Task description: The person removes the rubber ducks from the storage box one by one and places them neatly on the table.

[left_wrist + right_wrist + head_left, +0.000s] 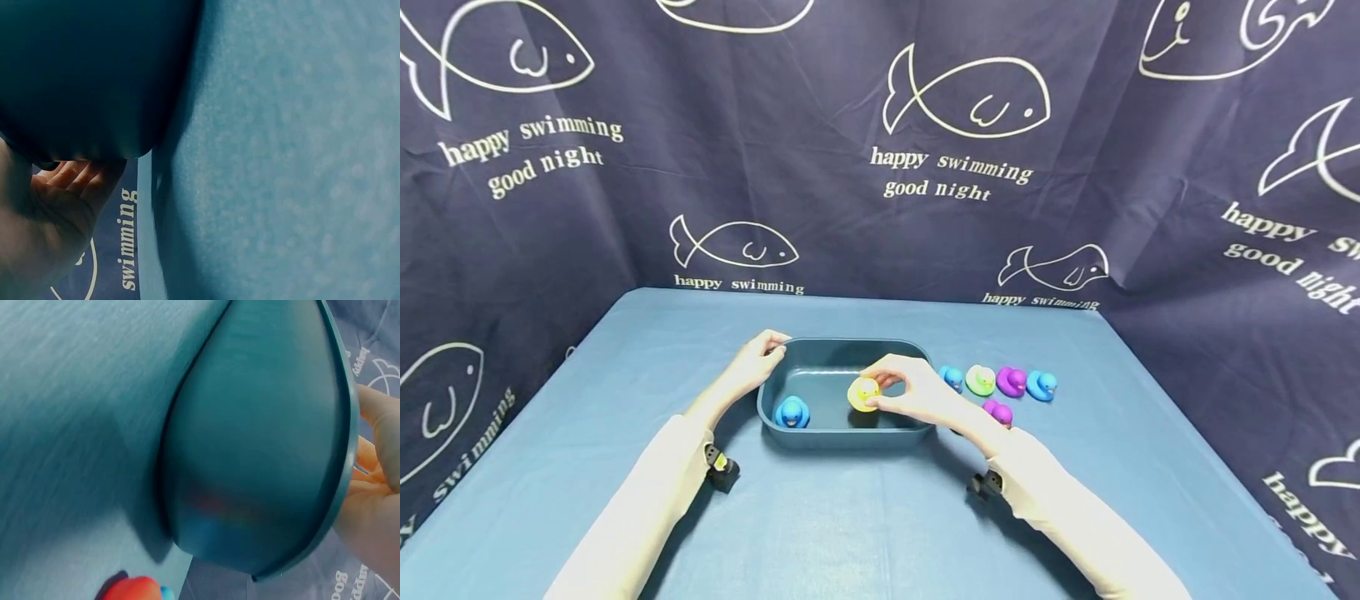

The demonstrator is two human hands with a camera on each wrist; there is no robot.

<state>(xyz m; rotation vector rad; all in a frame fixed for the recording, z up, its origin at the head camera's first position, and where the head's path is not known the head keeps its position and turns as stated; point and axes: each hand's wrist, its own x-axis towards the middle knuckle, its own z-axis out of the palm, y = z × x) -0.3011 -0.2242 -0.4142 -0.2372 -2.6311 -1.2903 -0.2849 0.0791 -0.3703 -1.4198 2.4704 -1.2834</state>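
Note:
A dark teal rectangular bin stands on the table. At its far left corner my left hand grips the rim; in the left wrist view the fingers of the left hand bend behind the bin wall. My right hand pinches a yellow rubber duck between thumb and fingers, over the right half of the bin. A blue rubber duck sits inside at the near left corner. From the right wrist, the bin's outer wall hides the yellow duck, while the right hand shows past the rim.
Right of the bin are more rubber ducks: a pale green one, a purple one, a blue one and others partly behind my right arm. A red rounded toy shows in the right wrist view. Dark fish-print curtains surround the blue table.

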